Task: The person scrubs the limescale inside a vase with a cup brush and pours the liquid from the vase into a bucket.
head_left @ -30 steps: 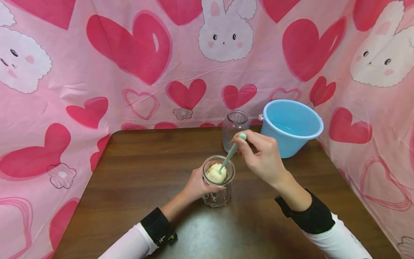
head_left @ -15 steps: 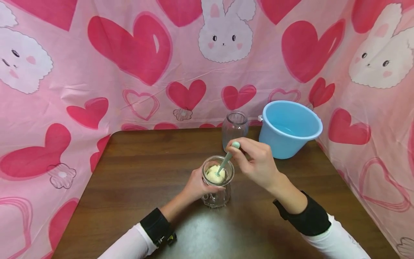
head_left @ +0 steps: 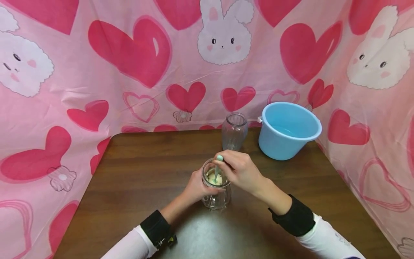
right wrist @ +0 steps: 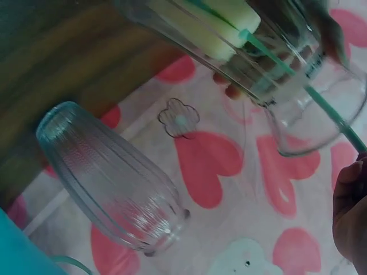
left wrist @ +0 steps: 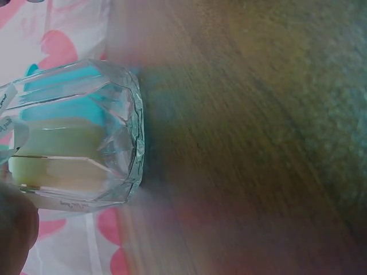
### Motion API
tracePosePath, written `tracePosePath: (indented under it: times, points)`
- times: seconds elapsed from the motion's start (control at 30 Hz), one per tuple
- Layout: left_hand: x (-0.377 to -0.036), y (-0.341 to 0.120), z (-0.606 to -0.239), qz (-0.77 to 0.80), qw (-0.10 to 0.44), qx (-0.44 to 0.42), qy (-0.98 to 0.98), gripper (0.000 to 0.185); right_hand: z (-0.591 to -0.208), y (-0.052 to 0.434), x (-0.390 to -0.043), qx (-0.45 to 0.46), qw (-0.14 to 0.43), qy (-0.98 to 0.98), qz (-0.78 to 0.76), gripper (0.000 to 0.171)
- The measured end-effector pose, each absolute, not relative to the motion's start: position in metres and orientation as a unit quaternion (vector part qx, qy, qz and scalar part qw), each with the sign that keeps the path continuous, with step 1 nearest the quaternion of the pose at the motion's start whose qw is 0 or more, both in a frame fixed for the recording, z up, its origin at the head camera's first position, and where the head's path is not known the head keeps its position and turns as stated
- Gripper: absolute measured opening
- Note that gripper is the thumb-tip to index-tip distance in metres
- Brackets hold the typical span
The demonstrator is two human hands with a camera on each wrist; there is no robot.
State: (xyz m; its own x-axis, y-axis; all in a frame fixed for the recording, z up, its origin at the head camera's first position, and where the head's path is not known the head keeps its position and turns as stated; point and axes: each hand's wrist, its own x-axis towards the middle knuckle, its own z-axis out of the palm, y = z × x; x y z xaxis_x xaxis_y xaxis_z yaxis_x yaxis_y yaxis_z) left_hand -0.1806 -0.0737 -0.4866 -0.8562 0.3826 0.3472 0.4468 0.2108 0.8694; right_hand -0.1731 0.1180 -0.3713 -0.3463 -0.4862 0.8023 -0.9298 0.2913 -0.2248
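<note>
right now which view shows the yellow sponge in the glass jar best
The right wrist view: the yellow sponge shows sharply through the glass jar, fixed to the teal brush handle. The head view shows only a small pale patch in the jar mouth, beside the right hand. The left wrist view shows it blurred through the glass.

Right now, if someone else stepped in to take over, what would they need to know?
Left hand grips the clear faceted glass cup on the brown wooden table.
Right hand holds the mint-green brush handle; its pale yellow sponge head is down inside the cup.
Ribbed clear glass vase and light blue plastic bucket stand behind, untouched.
Done: sponge inserted. Left: apparently the vase.
</note>
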Motion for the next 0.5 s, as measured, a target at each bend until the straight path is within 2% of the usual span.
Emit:
tracePosePath:
  times: [0.3,0.5]
  points:
    - [-0.182,-0.074,-0.488,-0.565,0.048,-0.272,-0.777,0.078,-0.345,0.119,-0.170,0.462,0.342,-0.725,0.380,0.030]
    - [-0.182,-0.075,-0.489,-0.567,0.031,-0.270,-0.778,0.084,-0.366,0.113,-0.176,0.478,0.304,-0.738,0.366,0.023]
